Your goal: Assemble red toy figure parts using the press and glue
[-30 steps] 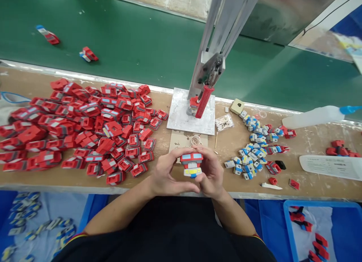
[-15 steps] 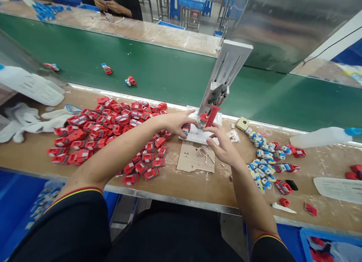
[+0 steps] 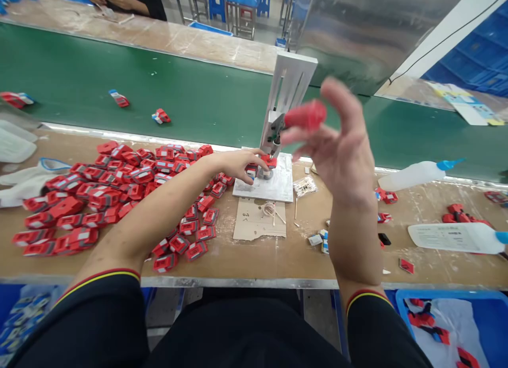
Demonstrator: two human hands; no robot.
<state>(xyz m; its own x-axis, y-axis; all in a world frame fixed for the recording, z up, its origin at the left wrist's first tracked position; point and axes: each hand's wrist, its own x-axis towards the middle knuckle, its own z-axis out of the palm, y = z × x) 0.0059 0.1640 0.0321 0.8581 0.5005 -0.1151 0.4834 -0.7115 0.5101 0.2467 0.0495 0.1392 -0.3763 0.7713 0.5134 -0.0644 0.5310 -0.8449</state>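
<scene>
Head view: left hand (image 3: 240, 164) at red part (image 3: 270, 162), right hand (image 3: 342, 152) by handle (image 3: 306, 115).

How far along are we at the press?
Three red-white-blue plastic pieces on the green belt look done. Left hand is at a red plastic part under the silver metal press; right hand, blurred, is by its red handle. Pile of red-grey plastic parts looks unprocessed.

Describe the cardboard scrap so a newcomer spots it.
On the brown workbench, find the upright metal press and its base plate. The cardboard scrap lies along the plate's near edge. Unlike the plate, it's tan and ragged-edged.
</scene>
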